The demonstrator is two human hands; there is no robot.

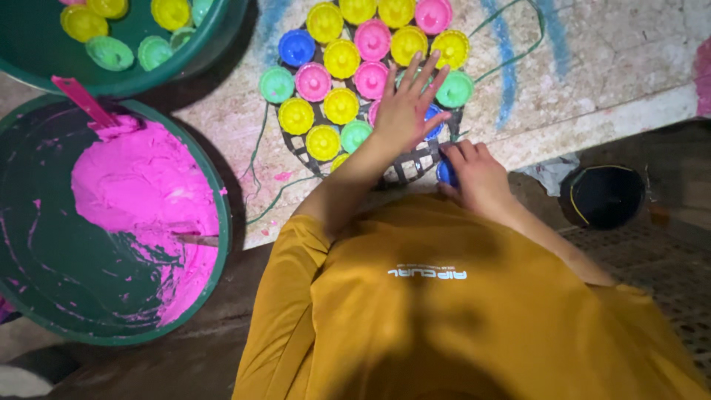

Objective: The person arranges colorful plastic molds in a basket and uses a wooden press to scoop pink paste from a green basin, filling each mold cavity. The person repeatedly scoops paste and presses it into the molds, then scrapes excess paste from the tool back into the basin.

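Single head view; looks steeply down, close over hands

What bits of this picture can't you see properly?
- Head view: the moulds under the left hand are hidden by its palm and fingers.
- The blue mould in the right hand is mostly covered by the fingers.
- The round rack is nearly all hidden under moulds.
- The upper green tub is cut off by the top edge.
- The dark round thing on the right is too dim to tell.
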